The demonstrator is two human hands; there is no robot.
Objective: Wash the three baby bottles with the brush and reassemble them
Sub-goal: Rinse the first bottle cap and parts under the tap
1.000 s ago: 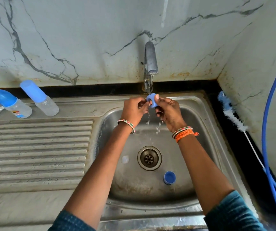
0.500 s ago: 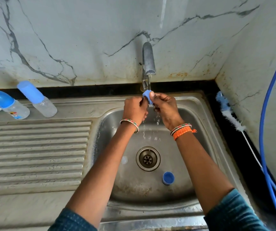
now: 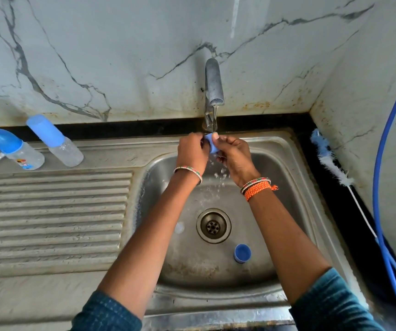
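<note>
My left hand (image 3: 192,149) and my right hand (image 3: 234,154) both pinch a small blue bottle ring (image 3: 211,142) under the running tap (image 3: 213,84), above the sink basin (image 3: 287,187). Water drips off it. A blue cap (image 3: 242,253) stands on the basin floor, right of the drain (image 3: 213,225), and a small clear part (image 3: 179,227) lies left of the drain. Two assembled bottles with blue caps (image 3: 15,149) (image 3: 55,140) stand at the back left of the draining board. The bottle brush (image 3: 330,163) lies on the black counter at the right.
The ribbed draining board (image 3: 53,218) takes up the left side. A blue hose (image 3: 381,177) curves down the right wall past the brush handle. Marble walls close the back and right.
Both hands have stayed under the tap, turning the blue ring between the fingers. The view shifted slightly; the other parts have not moved.
</note>
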